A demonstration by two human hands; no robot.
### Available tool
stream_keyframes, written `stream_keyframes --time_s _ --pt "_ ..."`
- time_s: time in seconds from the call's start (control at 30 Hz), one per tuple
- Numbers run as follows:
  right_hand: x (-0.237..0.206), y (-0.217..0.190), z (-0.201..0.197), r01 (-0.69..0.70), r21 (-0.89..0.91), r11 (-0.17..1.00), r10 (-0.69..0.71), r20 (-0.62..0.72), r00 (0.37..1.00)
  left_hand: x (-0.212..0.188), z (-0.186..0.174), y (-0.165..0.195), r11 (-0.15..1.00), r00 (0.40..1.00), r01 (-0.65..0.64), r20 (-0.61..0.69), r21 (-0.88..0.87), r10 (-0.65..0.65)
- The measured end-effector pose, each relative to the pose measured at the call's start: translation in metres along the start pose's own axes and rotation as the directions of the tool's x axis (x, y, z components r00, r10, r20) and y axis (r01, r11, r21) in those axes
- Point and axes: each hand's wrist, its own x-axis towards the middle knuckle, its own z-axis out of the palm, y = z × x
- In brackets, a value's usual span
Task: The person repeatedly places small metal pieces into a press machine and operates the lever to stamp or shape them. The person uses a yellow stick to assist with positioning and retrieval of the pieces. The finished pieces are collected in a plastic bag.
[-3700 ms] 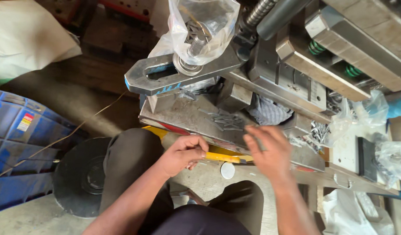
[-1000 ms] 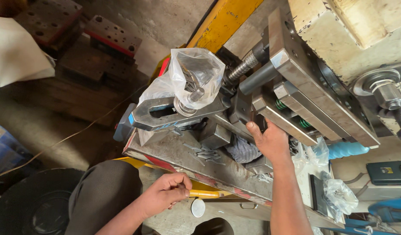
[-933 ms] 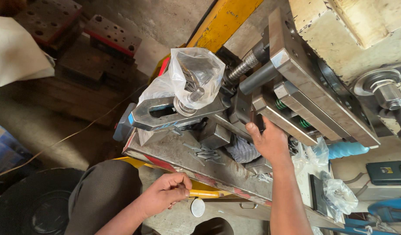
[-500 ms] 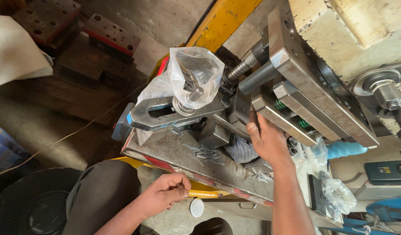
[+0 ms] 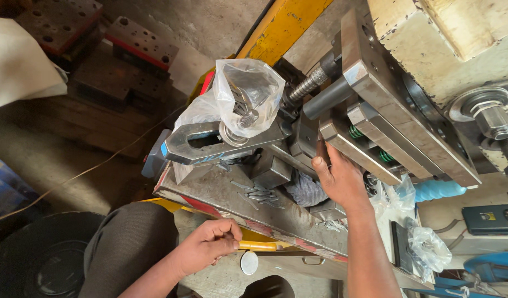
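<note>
Left hand [image 5: 210, 245] fisted around yellow handle [image 5: 258, 246], long axis level, pointing right toward round disc [image 5: 249, 262] just below. Right hand [image 5: 338, 179] spread open, fingertips pressing steel die block [image 5: 360, 150] above.

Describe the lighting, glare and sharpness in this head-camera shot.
Head view: daylight from the upper right, brightest on the cream machine block; glare on the plastic bag and the steel clamp; the tyre and the lower left corner lie in deep shadow. The right hand and left hand are sharp, with no motion blur; straight edges lean near the frame borders.
</note>
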Motion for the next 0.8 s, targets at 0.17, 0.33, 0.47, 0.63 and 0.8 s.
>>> stream_keyframes --time_s 0.17,0.33,0.47,0.63,0.8 --pt "-0.004 0.000 0.003 0.028 -0.020 0.999 -0.029 -0.050 0.998 0.001 0.000 0.001 1.000 1.000 0.016 -0.003 0.007 -0.016" --pt "-0.007 0.005 0.007 0.019 0.036 0.999 -0.015 -0.121 0.993 0.001 0.000 0.000 1.000 1.000 0.021 -0.008 -0.001 -0.021" --pt "-0.003 0.015 0.001 -0.004 0.164 0.986 0.017 -0.080 0.997 0.000 -0.001 -0.003 1.000 0.999 0.030 -0.013 0.000 -0.030" --pt "0.001 0.027 -0.005 -0.193 0.120 0.974 0.180 0.114 0.977 -0.004 0.002 0.005 0.998 0.998 -0.060 -0.031 -0.035 0.059" --pt "-0.003 0.030 -0.003 -0.151 0.124 0.981 0.153 -0.008 0.988 0.000 0.026 0.046 0.880 0.931 -0.358 -0.192 -0.312 0.311"
